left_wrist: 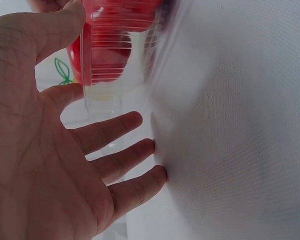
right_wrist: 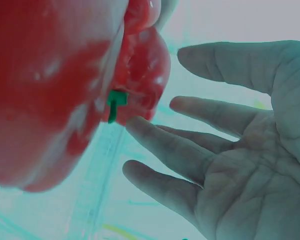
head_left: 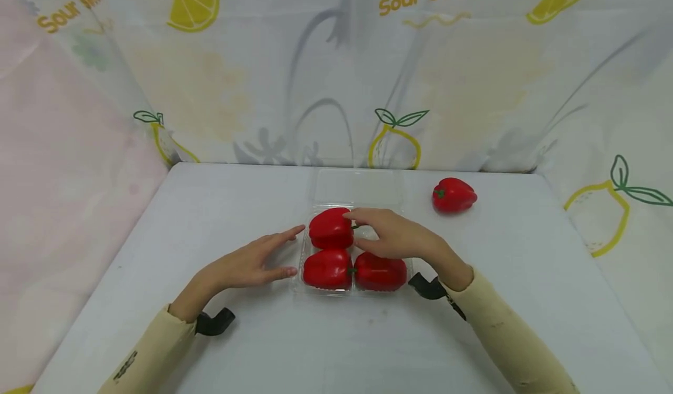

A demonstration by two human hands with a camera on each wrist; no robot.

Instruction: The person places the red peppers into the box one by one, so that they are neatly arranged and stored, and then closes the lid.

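Observation:
An opened clear plastic clamshell box (head_left: 327, 293) holds three red bell peppers: one at the back left (head_left: 330, 230), one at the front left (head_left: 326, 269) and one at the front right (head_left: 381, 272). My right hand (head_left: 391, 233) is over the box's back right, fingers extended toward the back-left pepper's stem end. In the right wrist view its fingertips reach near the pepper with the green stem (right_wrist: 140, 80); contact is unclear. My left hand (head_left: 252, 262) lies beside the box's left wall, fingers spread. In the left wrist view its thumb and forefinger meet the clear wall (left_wrist: 107, 65).
A fourth red bell pepper (head_left: 454, 195) lies on the white table (head_left: 236, 347) at the back right. The box's clear lid (head_left: 357, 186) lies folded back toward a lemon-print cloth (head_left: 326, 61) behind the table.

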